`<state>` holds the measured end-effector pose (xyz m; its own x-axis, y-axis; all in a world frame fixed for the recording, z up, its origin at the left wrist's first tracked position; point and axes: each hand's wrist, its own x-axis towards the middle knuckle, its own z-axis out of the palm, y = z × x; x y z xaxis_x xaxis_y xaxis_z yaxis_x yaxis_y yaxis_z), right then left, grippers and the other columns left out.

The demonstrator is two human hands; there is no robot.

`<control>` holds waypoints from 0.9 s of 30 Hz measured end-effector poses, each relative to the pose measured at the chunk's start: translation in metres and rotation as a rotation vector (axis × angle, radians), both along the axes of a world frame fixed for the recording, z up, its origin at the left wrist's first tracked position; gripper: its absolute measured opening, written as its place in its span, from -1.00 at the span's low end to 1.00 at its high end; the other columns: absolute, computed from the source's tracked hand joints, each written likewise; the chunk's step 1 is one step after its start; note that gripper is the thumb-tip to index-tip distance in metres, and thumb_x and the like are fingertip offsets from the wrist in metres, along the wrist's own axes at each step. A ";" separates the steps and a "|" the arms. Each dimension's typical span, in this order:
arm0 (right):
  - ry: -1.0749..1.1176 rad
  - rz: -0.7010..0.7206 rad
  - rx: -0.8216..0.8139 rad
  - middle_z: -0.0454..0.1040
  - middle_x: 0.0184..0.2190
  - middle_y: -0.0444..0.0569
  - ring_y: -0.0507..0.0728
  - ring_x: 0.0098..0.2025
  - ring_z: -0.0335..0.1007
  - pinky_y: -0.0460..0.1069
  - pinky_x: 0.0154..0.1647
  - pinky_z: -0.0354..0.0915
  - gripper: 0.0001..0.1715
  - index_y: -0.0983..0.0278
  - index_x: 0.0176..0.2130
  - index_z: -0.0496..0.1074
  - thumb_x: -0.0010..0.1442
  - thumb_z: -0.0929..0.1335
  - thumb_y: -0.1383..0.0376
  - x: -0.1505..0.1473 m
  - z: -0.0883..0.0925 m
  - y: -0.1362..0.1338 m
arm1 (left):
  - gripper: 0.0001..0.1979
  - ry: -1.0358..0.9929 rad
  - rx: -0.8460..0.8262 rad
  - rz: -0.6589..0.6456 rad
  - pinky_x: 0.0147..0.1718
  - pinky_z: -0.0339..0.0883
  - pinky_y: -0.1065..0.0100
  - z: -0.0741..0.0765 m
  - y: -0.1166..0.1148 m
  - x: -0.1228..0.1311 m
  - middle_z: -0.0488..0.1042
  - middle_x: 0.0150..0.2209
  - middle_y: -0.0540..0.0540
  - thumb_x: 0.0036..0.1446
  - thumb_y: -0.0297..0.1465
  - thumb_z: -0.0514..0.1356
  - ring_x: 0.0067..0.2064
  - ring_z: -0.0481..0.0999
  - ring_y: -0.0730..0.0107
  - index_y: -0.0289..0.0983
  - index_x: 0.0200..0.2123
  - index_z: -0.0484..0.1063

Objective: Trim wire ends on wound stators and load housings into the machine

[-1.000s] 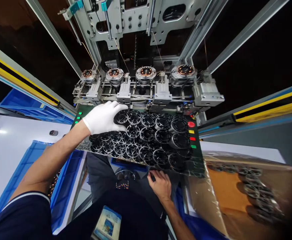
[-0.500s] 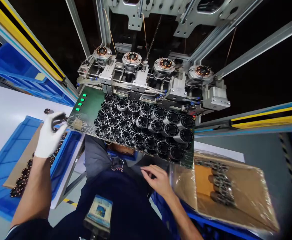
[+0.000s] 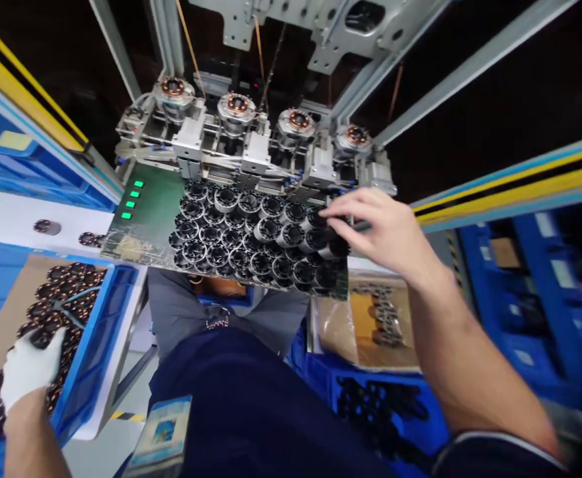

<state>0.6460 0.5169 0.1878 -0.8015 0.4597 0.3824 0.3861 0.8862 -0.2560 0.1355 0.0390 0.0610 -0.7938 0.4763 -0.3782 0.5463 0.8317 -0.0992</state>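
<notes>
My left hand (image 3: 32, 368), in a white glove, is over the blue bin at the left. Its thumb and fingers curl around a dark copper-wound motor stator (image 3: 43, 337) among the others lying there. My bare right hand (image 3: 383, 229) reaches to the right end of the green plate (image 3: 159, 192). Its thumb and fingertips come together at the rim of a black-and-silver stator core (image 3: 315, 219) in the back row. Several such cores stand packed in rows on the plate, some stacked on others. The fingertips partly cover the core.
Behind the plate is a winding machine (image 3: 256, 149) with copper-wound stators on its heads. The blue bin (image 3: 121, 292) holds many wound stators; one lies loose (image 3: 46, 227) behind it. At the right is a plastic-lined carton (image 3: 333, 325) with cores, above a blue crate (image 3: 315, 378).
My left hand has moved down and left, from beside the plate into the bin. My right hand has risen from near my lap to the cores. The camera view has shifted to the right.
</notes>
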 end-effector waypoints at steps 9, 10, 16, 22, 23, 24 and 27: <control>-0.368 0.196 -0.108 0.58 0.00 -0.38 -0.13 0.10 0.51 0.02 0.11 0.32 -0.34 0.26 0.16 0.69 0.46 0.30 -0.11 -0.032 -0.010 0.083 | -0.60 0.133 -0.009 0.227 -0.25 0.40 0.11 -0.033 0.013 0.011 -0.15 -0.49 0.00 0.09 0.06 0.19 0.20 0.60 -0.69 -0.06 -0.29 0.12; -0.396 0.202 -0.110 0.57 0.02 -0.38 -0.11 0.13 0.51 0.03 0.10 0.31 -0.29 0.26 0.17 0.69 0.45 0.27 -0.14 -0.036 -0.011 0.084 | -0.58 0.133 -0.013 0.220 -0.27 0.39 0.13 -0.031 0.016 0.011 -0.13 -0.52 -0.01 0.11 0.08 0.18 0.17 0.63 -0.68 -0.07 -0.32 0.13; -0.297 0.169 -0.060 0.66 0.13 -0.11 0.14 0.22 0.61 0.14 0.28 0.48 -0.60 0.23 0.25 0.68 0.58 0.40 0.16 -0.032 0.013 0.049 | -0.44 0.190 -0.015 0.358 -0.11 0.60 0.07 -0.031 0.041 0.015 0.69 -0.21 -0.18 0.48 0.16 0.02 0.17 0.74 -0.29 -0.13 -0.08 0.58; -0.073 0.362 -0.256 0.66 0.12 0.04 0.18 0.11 0.67 0.08 0.18 0.57 -0.63 0.14 0.31 0.58 0.59 0.40 0.28 -0.008 0.021 -0.053 | -0.50 0.073 0.003 0.532 0.22 0.64 -0.09 -0.025 0.051 0.005 0.62 0.23 -0.26 0.55 -0.05 0.33 0.19 0.68 0.04 -0.29 0.29 0.56; -0.071 0.402 -0.299 0.66 0.12 0.02 0.15 0.11 0.68 0.03 0.16 0.58 -0.61 0.13 0.33 0.56 0.59 0.40 0.30 -0.004 0.013 -0.069 | -0.51 0.056 0.014 0.545 0.23 0.64 -0.10 -0.023 0.049 0.004 0.61 0.25 -0.26 0.55 -0.08 0.35 0.21 0.67 0.02 -0.29 0.30 0.56; -0.073 0.422 -0.335 0.67 0.12 0.01 0.13 0.10 0.69 0.00 0.13 0.59 -0.62 0.12 0.32 0.55 0.60 0.40 0.30 0.001 0.004 -0.082 | -0.52 0.045 0.027 0.557 0.24 0.63 -0.11 -0.021 0.047 0.004 0.60 0.26 -0.26 0.54 -0.09 0.35 0.23 0.66 0.00 -0.29 0.30 0.55; -0.103 0.372 -0.391 0.69 0.13 0.00 0.13 0.08 0.73 -0.03 0.06 0.66 -0.67 0.08 0.29 0.57 0.63 0.37 0.20 0.012 -0.030 -0.110 | -0.52 0.055 0.071 0.582 0.27 0.60 -0.13 -0.023 0.044 0.005 0.60 0.27 -0.26 0.55 -0.10 0.34 0.25 0.65 -0.01 -0.30 0.30 0.55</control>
<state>0.6576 0.4064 0.1577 -0.9613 0.2306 0.1507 0.1057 0.8140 -0.5711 0.1402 0.0834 0.0382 -0.9497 -0.0207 -0.3125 -0.0062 0.9989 -0.0473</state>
